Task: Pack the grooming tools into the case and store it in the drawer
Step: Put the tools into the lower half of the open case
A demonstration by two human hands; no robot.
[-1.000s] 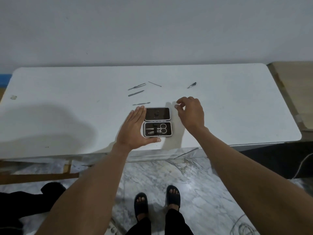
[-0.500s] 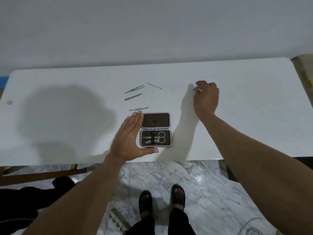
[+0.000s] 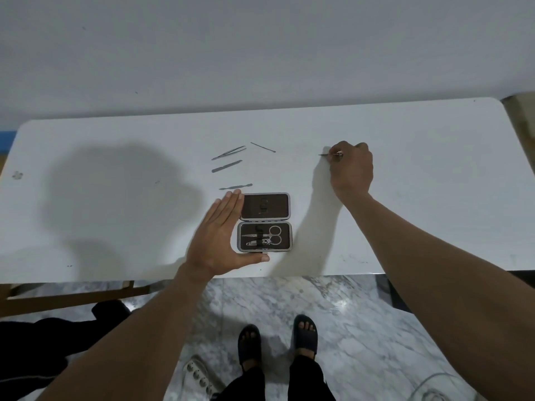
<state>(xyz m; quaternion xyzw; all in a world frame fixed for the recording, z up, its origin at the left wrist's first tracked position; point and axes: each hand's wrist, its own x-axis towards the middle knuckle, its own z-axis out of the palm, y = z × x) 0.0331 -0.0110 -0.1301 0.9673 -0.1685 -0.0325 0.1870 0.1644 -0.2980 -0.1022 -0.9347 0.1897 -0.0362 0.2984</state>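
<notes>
An open grooming case (image 3: 264,222) lies on the white table (image 3: 115,227) near its front edge, with small scissors (image 3: 270,231) and a clipper in its lower half. My left hand (image 3: 220,238) rests flat against the case's left side, thumb under its front edge. Farther back and to the right, my right hand (image 3: 351,169) pinches a small metal tool (image 3: 328,155) at the table surface. Tweezers (image 3: 228,152), a nail file (image 3: 226,166), a thin pick (image 3: 263,147) and a cuticle pusher (image 3: 236,186) lie loose behind the case.
A wall stands right behind the table. A wooden surface (image 3: 524,111) adjoins the table's right end. Below the front edge are marble floor, my sandalled feet, a power strip (image 3: 199,374), and dark cloth (image 3: 43,342) at left.
My right hand went from beside the case out to the small tool at the back right and closed its fingers on it. My left hand stayed against the case.
</notes>
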